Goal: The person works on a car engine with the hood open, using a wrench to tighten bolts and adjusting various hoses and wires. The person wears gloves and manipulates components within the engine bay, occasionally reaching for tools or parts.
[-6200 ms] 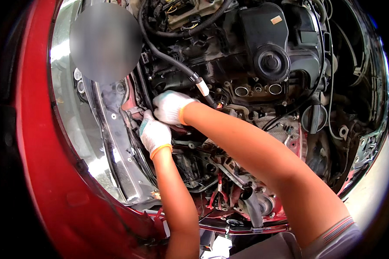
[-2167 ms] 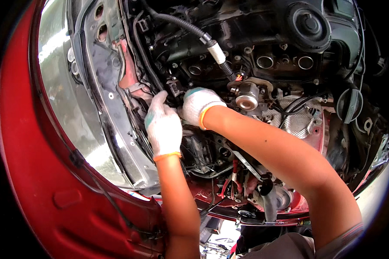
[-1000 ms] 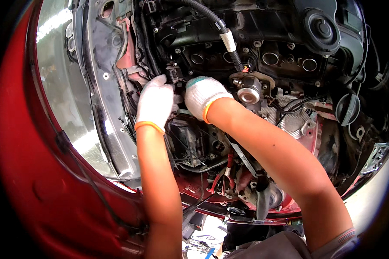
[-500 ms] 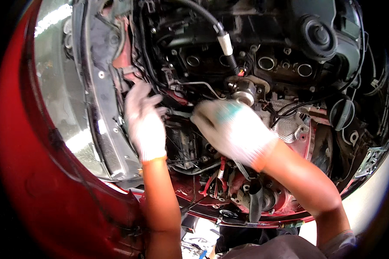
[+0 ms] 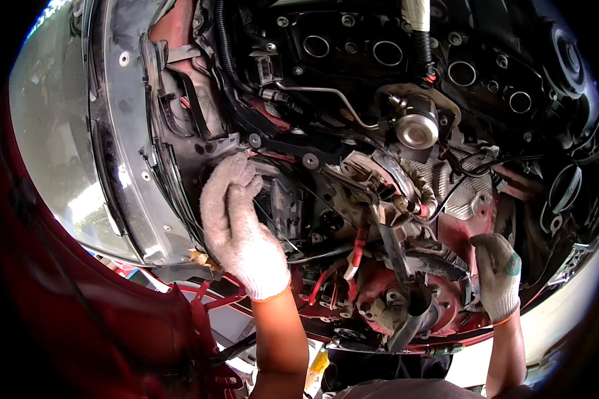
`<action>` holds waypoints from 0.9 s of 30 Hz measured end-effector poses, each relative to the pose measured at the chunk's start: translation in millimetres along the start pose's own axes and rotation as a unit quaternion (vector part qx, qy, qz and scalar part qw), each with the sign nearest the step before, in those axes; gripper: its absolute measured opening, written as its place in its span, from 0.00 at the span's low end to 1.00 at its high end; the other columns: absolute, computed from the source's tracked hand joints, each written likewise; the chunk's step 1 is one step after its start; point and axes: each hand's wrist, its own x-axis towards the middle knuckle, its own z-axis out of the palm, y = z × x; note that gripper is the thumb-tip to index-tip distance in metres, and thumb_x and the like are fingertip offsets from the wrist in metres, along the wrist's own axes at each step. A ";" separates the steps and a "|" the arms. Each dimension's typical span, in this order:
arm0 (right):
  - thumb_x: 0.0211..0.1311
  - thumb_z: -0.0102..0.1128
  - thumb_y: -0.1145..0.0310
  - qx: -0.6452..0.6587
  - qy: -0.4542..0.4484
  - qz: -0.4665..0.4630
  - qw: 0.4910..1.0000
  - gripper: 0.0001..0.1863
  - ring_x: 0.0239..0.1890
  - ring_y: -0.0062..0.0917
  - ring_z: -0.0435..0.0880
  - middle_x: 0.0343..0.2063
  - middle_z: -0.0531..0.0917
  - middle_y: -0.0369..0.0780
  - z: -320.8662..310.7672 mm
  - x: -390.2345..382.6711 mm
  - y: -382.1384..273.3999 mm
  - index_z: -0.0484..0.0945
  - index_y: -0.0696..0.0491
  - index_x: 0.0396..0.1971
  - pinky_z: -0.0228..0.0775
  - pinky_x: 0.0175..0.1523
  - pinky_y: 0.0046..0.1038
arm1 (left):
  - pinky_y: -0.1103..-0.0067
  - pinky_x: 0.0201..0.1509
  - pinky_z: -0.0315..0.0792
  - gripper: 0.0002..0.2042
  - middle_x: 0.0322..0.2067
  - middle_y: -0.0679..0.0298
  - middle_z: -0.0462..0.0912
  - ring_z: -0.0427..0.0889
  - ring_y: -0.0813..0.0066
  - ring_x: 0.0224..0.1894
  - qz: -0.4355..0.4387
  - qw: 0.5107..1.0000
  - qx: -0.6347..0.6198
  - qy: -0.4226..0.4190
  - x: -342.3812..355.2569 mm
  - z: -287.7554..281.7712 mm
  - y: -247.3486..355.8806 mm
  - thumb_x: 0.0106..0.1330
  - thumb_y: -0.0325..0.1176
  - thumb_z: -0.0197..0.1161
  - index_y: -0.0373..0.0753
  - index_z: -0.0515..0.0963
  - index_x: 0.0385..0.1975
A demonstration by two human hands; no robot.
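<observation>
Right across the engine bay, the right hand (image 5: 498,276) has moved since half a second ago: it was beside the round metal pump-like part (image 5: 416,130) and is now well apart from it, low on the right. Meanwhile the left hand (image 5: 236,226) remains on the left side, and the view itself has shifted closer over the bay.

The left hand sits just below the near end of a long black bar (image 5: 283,149); its fingers bend loosely and nothing shows between them and the thumb, so it looks released, though whether the fingertips touch the bar is hard to tell. The right hand's fingers are curled in near a red-tinted housing (image 5: 458,233); whether they grasp anything cannot be told.

Beyond the left fingertips the bar crosses the bay, with a small connector (image 5: 275,96) behind it and a thin metal pipe (image 5: 339,96) running toward the pump-like part.

As for progress, the bay appears partway through work: round ports (image 5: 387,53) lie uncovered, a grey tube (image 5: 412,326) stands open-ended, and red cables (image 5: 358,253) run exposed among the lower parts. The bar and the pipe look in place, but whether either is fully fastened cannot be judged. How much remains is likewise not clear from what shows.
</observation>
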 end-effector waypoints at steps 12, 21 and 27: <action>0.61 0.57 0.81 0.076 -0.013 -0.091 0.993 0.11 0.35 0.33 0.86 0.32 0.86 0.44 10.9 57.4 -90.8 0.84 0.60 0.41 0.77 0.42 0.32 | 0.78 0.54 0.72 0.17 0.47 0.58 0.81 0.78 0.73 0.43 0.088 0.991 0.086 0.049 -9.3 20.9 -36.1 0.68 0.17 0.49 0.30 0.78 0.53; 0.63 0.55 0.78 -0.006 -0.037 -0.303 0.952 0.13 0.43 0.40 0.85 0.40 0.85 0.49 36.3 128.0 -159.6 0.82 0.62 0.46 0.77 0.51 0.35 | 0.73 0.55 0.75 0.14 0.43 0.54 0.84 0.82 0.63 0.45 0.144 0.982 0.091 0.086 -9.3 21.3 -51.5 0.63 0.14 0.48 0.29 0.80 0.43; 0.56 0.56 0.73 -0.189 -0.110 -0.506 0.834 0.11 0.44 0.45 0.85 0.43 0.83 0.52 95.5 190.2 -176.1 0.79 0.62 0.37 0.81 0.50 0.38 | 0.73 0.58 0.73 0.12 0.44 0.56 0.84 0.81 0.67 0.47 0.135 0.984 0.080 0.080 -10.5 24.7 -52.8 0.67 0.18 0.50 0.29 0.80 0.43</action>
